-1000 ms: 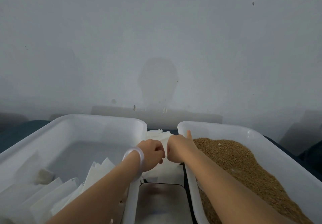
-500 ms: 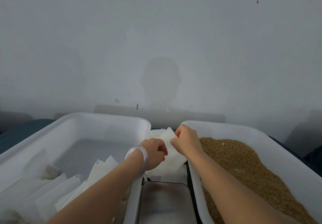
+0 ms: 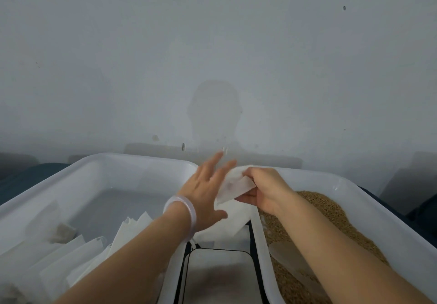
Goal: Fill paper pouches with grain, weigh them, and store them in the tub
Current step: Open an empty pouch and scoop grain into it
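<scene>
The right hand (image 3: 264, 191) is pinching a limp, featherlight paper pouch (image 3: 235, 185) by its rim; the left hand (image 3: 205, 193) is hovering released, fingers spread.

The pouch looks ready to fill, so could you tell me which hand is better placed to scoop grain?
Probably the left hand: it is open and free, while the right hand pinches the pouch beside the grain.

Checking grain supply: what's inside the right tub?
Brown grain fills the right tub, with a pale scoop lying on it. The right forearm covers the near part.
</scene>
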Available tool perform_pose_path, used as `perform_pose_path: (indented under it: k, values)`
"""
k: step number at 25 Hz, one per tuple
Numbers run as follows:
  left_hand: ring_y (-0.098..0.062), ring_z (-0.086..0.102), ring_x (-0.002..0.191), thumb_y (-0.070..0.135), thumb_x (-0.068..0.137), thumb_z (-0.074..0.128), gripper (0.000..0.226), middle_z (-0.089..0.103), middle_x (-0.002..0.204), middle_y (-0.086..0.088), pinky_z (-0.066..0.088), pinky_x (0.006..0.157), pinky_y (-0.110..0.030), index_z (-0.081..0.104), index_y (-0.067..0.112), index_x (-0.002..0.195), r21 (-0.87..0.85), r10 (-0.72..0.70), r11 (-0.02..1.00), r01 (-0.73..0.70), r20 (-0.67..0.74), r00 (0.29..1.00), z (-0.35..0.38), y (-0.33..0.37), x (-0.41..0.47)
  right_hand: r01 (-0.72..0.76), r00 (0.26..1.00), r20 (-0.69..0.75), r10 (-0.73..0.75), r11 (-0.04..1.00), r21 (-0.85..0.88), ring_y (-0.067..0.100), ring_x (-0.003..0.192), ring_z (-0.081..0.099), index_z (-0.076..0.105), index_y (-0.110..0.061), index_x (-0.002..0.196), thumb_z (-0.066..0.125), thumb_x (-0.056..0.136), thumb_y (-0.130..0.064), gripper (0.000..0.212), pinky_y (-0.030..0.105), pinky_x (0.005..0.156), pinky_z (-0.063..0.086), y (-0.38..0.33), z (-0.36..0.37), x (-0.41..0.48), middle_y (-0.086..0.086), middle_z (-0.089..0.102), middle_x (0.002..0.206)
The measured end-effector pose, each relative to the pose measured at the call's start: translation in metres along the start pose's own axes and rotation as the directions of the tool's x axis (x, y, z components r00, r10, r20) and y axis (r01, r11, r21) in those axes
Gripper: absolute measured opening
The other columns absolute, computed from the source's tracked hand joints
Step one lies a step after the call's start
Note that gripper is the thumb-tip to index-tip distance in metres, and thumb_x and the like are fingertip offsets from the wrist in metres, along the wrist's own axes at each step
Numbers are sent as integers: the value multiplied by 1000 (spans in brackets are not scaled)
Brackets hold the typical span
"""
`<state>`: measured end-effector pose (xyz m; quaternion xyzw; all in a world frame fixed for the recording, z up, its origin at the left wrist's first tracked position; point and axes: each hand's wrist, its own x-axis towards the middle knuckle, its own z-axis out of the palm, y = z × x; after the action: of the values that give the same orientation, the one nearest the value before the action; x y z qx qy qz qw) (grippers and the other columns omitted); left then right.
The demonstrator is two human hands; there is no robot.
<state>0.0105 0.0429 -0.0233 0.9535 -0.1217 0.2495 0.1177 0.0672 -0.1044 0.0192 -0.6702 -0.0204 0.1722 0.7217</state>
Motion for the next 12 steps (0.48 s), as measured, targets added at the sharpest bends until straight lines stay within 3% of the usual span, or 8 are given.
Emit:
perform_pose_path:
  k: [1, 2, 4, 5, 6, 8, 10, 12]
  values:
    - [-6, 2, 139, 23, 78, 73, 101, -10, 154, 11, 10, 112, -24, 1, 43, 145, 28, 119, 993, -118, -16, 993, -3, 5, 2, -37, 999, 40, 35, 998, 48, 24, 59, 68, 58, -1, 102, 46, 94, -6, 15, 27, 46, 52, 1, -1, -4, 13, 67, 73]
    - [-11, 7, 141, 12, 81, 69, 90, -1, 156, 6, 15, 114, -29, 12, 40, 145, 18, 222, 975, -221, -88, 971, -4, 10, 3, -64, 996, 72, 58, 995, 74, 20, 51, 66, 59, -1, 97, 45, 95, -5, 15, 24, 44, 50, 2, -2, -8, 9, 67, 63]
    - [-21, 35, 135, -3, 83, 63, 54, 43, 142, 0, 28, 112, -31, 54, 21, 130, -123, 288, 934, -335, -295, 911, -1, 14, 3, -97, 993, 81, 90, 992, 78, 12, 36, 56, 59, -6, 80, 44, 93, -4, 20, 18, 38, 45, 4, -1, -11, 3, 59, 46]
    - [-14, 44, 128, -3, 85, 60, 40, 57, 128, 5, 29, 111, -25, 64, 18, 119, -271, 228, 906, -326, -338, 913, -1, 17, 2, -100, 993, 76, 95, 993, 59, 10, 32, 49, 57, -8, 74, 44, 93, -4, 23, 17, 36, 42, 4, -2, -13, 1, 54, 42]
    - [-2, 49, 120, 0, 89, 56, 32, 64, 115, 15, 31, 106, -16, 68, 21, 110, -450, 114, 856, -254, -316, 942, -1, 20, 1, -101, 992, 82, 99, 994, 32, 8, 30, 45, 56, -9, 72, 44, 93, -5, 24, 16, 36, 40, 3, -3, -15, 2, 53, 43]
    - [12, 59, 90, 7, 96, 49, 32, 67, 85, 31, 41, 81, -4, 68, 33, 93, -743, -140, 669, -14, -145, 980, -4, 27, 0, -76, 993, 87, 84, 992, -97, 11, 34, 44, 57, -8, 79, 45, 96, -14, 22, 19, 39, 40, 2, -6, -17, 8, 65, 58]
    - [8, 57, 66, 8, 97, 45, 37, 65, 68, 25, 42, 62, -7, 65, 35, 83, -848, -319, 515, 125, -55, 946, -2, 30, 2, 38, 999, 22, -33, 944, -327, 15, 47, 54, 59, -10, 94, 46, 97, -24, 19, 25, 47, 45, 1, -13, -17, 8, 70, 81]
    - [0, 54, 63, 1, 96, 43, 41, 62, 64, 15, 42, 61, -14, 64, 30, 76, -827, -367, 514, 226, 26, 930, 5, 31, 2, 247, 955, -19, -296, 828, -504, 13, 68, 60, 61, -18, 99, 50, 94, -17, 12, 27, 59, 50, -5, -21, -21, 2, 67, 93]
